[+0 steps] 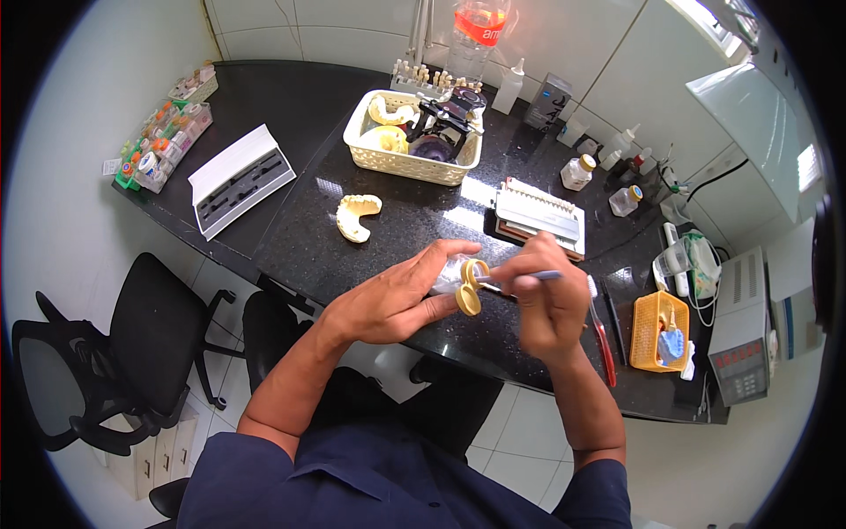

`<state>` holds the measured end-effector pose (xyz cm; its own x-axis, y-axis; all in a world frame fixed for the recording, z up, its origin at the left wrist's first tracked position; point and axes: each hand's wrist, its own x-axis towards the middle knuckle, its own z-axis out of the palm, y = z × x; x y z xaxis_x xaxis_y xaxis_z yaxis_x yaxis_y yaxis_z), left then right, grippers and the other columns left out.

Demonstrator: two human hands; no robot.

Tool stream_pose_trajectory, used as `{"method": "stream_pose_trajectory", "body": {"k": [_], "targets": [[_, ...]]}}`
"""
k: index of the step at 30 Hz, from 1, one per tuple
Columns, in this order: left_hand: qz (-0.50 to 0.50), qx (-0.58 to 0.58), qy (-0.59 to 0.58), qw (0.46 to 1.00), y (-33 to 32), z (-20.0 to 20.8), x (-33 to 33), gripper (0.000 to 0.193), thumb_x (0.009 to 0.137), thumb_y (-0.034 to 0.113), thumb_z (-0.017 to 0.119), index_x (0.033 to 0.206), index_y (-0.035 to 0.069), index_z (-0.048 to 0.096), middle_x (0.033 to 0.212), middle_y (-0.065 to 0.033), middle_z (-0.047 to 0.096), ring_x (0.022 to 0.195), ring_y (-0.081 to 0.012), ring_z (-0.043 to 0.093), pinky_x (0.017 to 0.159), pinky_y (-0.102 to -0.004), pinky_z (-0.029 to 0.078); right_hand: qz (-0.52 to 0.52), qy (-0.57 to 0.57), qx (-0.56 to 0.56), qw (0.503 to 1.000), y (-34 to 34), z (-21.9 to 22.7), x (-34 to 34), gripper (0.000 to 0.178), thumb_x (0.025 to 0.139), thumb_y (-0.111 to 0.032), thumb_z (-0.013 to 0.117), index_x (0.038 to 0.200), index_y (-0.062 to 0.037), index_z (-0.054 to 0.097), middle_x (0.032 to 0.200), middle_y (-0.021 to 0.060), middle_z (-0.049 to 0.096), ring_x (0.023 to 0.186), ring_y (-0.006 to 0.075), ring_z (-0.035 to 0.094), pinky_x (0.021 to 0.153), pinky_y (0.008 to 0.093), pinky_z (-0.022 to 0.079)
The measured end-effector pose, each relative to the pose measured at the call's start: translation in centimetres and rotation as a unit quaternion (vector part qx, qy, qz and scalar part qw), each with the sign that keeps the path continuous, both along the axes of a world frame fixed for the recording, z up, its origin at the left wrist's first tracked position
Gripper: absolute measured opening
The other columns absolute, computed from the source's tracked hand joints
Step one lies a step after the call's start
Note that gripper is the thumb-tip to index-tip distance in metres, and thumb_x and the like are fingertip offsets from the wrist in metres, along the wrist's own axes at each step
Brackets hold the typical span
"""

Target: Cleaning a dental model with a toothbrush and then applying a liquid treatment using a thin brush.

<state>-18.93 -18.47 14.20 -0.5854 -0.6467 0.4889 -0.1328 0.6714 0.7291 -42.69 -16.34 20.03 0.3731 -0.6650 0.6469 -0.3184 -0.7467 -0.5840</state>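
Observation:
My left hand is closed around a small clear jar, tilted so its mouth points right. The jar's yellow flip lid hangs open below the rim. In a pinch, my right hand holds a thin tool with a grey-blue handle. Its tip reaches the jar's mouth; what kind of tip it has is hidden. Beyond my left hand, a cream dental cast lies on the black countertop. A white case with a row of tooth-shade tabs lies beyond my right hand.
At the back, a cream basket holds casts and a black articulator. Bottles, including a yellow-capped jar, stand at back right. A red-handled brush and a yellow basket lie at right. An opened white box sits left.

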Motion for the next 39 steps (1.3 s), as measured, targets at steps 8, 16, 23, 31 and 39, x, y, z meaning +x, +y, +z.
{"method": "stream_pose_trajectory", "body": {"k": [8, 16, 23, 31, 39], "targets": [[0.058, 0.167, 0.03, 0.984, 0.3, 0.1, 0.0, 0.07, 0.086, 0.03, 0.096, 0.126, 0.005, 0.045, 0.118, -0.0152, 0.068, 0.102, -0.0194, 0.072, 0.087, -0.037, 0.056, 0.017, -0.02, 0.005, 1.0, 0.0, -0.4, 0.2, 0.006, 0.099, -0.002, 0.069, 0.099, -0.0013, 0.075, 0.084, 0.0088, 0.071, 0.07, 0.0234, 0.054, 0.069, 0.0374, 0.043], [0.058, 0.101, 0.024, 0.993, 0.3, 0.4, -0.1, 0.056, 0.093, 0.023, 0.09, 0.129, 0.004, 0.052, 0.112, -0.0139, 0.072, 0.099, -0.023, 0.075, 0.085, -0.0371, 0.058, -0.003, -0.039, 0.01, 0.999, -0.1, -0.9, 0.2, 0.012, 0.104, -0.008, 0.068, 0.1, 0.0012, 0.075, 0.081, 0.01, 0.068, 0.069, 0.0215, 0.058, 0.065, 0.0351, 0.045], [0.03, 0.13, 0.057, 0.989, 0.2, 0.5, 0.1, 0.054, 0.094, 0.021, 0.088, 0.135, 0.003, 0.058, 0.113, -0.0133, 0.076, 0.1, -0.0229, 0.077, 0.088, -0.0361, 0.059, -0.002, -0.075, 0.037, 0.996, 0.0, -0.8, 0.2, 0.019, 0.11, -0.011, 0.064, 0.103, 0.0024, 0.076, 0.08, 0.0098, 0.069, 0.071, 0.0179, 0.062, 0.065, 0.0322, 0.047], [-0.033, 0.128, 0.033, 0.991, -0.1, 0.3, 0.3, 0.06, 0.096, 0.026, 0.085, 0.141, 0.003, 0.053, 0.119, -0.0193, 0.071, 0.109, -0.0378, 0.073, 0.096, -0.0455, 0.056, 0.027, -0.176, 0.119, 0.977, 0.1, -1.3, -0.4, 0.025, 0.112, -0.013, 0.061, 0.101, 0.0034, 0.075, 0.083, 0.0108, 0.071, 0.072, 0.015, 0.064, 0.066, 0.0304, 0.049], [0.032, 0.129, 0.029, 0.991, 0.0, 0.0, 0.1, 0.075, 0.089, 0.028, 0.093, 0.137, 0.002, 0.042, 0.12, -0.0202, 0.067, 0.115, -0.035, 0.071, 0.094, -0.0462, 0.056, 0.048, -0.043, 0.035, 0.997, -0.3, -1.0, 0.8, 0.01, 0.102, 0.001, 0.065, 0.102, 0.0037, 0.075, 0.083, 0.0121, 0.071, 0.068, 0.0206, 0.065, 0.064, 0.0336, 0.05]]}}
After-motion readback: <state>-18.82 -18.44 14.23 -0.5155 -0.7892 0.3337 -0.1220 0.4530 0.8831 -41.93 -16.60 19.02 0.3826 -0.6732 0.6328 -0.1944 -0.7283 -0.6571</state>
